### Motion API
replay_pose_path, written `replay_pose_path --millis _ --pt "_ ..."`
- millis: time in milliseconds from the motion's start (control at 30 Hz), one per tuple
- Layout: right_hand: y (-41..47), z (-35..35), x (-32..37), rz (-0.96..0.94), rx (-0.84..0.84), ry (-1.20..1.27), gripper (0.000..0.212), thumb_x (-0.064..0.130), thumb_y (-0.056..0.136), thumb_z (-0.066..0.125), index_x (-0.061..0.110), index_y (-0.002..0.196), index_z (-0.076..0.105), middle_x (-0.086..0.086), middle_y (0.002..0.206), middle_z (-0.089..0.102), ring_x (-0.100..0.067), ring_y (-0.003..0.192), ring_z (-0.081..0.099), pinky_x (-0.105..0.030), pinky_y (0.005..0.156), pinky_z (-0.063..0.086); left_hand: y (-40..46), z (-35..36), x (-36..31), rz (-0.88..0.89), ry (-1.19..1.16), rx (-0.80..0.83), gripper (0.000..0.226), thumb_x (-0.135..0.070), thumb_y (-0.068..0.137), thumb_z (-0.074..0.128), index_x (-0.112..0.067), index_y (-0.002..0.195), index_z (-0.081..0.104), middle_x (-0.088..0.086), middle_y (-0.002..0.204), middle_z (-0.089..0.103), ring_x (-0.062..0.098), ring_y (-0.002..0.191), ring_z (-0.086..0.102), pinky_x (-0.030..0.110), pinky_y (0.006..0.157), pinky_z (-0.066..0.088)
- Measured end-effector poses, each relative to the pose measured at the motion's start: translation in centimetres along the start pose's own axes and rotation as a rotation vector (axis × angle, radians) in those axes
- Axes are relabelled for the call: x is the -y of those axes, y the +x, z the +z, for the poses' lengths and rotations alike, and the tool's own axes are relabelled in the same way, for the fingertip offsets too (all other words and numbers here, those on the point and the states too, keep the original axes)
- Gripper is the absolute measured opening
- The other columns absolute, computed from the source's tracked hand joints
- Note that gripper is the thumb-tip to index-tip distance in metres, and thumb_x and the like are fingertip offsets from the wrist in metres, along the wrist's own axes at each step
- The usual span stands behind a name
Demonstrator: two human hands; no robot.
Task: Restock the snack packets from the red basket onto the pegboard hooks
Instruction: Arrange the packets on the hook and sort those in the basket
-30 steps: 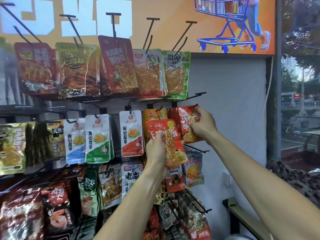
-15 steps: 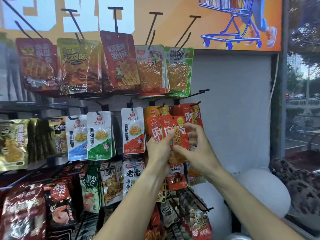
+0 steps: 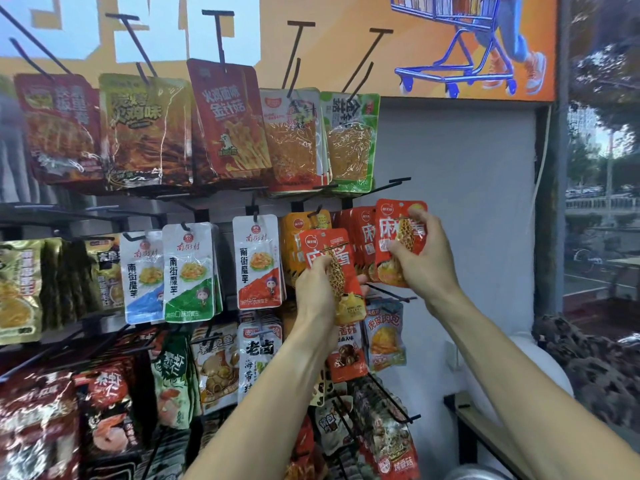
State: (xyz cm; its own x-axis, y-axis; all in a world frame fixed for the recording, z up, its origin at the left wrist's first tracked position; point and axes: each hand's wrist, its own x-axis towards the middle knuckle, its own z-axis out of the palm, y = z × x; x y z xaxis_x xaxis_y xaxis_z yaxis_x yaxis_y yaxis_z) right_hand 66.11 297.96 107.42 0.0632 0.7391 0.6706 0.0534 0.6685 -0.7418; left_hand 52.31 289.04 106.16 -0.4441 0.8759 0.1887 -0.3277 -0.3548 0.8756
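While one red packet (image 3: 398, 242) is pinched in the curled fingers of the right hand (image 3: 424, 263) beside the hooked red stack (image 3: 362, 237), a spare packet (image 3: 341, 271) is gripped by the left hand (image 3: 317, 292). These pouches are judged light, soft and slippery; the top edge by the hang-hole is best held.
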Motion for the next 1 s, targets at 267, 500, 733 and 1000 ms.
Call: replay_pose_path --millis 267,500,733,1000 --pt "1.8 0.5 0.7 0.033 0.062 -0.044 0.064 0.017 0.094 0.074 0.028 0.149 0.044 -0.006 0.145 0.049 -0.024 0.126 0.057 -0.052 0.097 0.059 0.1 0.2 0.2 0.021 -0.006 0.021 0.028 -0.028 0.11 0.05 -0.007 0.125 0.06 0.022 0.096 0.079 0.039 0.092 0.077 0.055 0.088 0.061" --pt "2.2 0.4 1.3 0.046 0.074 -0.122 0.065 0.016 0.091 0.075 0.023 0.149 0.046 -0.006 0.141 0.054 -0.024 0.121 0.059 -0.05 0.098 0.058 0.1 0.2 -0.2 0.049 -0.015 0.067 0.022 -0.025 0.111 0.05 -0.01 0.121 0.061 0.023 0.106 0.078 0.04 0.097 0.078 0.059 0.094 0.061" --pt "3.5 1.7 0.8 0.076 0.143 -0.301 0.068 0.021 0.088 0.075 0.027 0.15 0.046 -0.009 0.137 0.056 -0.029 0.12 0.06 -0.052 0.101 0.054 0.2 0.4 -0.4 0.079 0.015 0.06 0.018 -0.024 0.11 0.051 -0.011 0.112 0.064 0.017 0.099 0.077 0.035 0.092 0.075 0.059 0.095 0.06" --pt "1.3 0.9 -0.5 0.039 0.015 -0.265 0.045 0.032 0.099 0.066 0.033 0.143 0.054 -0.009 0.137 0.056 -0.027 0.129 0.053 -0.045 0.106 0.049 0.3 -0.4 0.2 0.212 0.144 0.097 0.013 -0.023 0.104 0.067 -0.014 0.11 0.075 0.005 0.103 0.081 0.021 0.094 0.079 0.043 0.086 0.065"
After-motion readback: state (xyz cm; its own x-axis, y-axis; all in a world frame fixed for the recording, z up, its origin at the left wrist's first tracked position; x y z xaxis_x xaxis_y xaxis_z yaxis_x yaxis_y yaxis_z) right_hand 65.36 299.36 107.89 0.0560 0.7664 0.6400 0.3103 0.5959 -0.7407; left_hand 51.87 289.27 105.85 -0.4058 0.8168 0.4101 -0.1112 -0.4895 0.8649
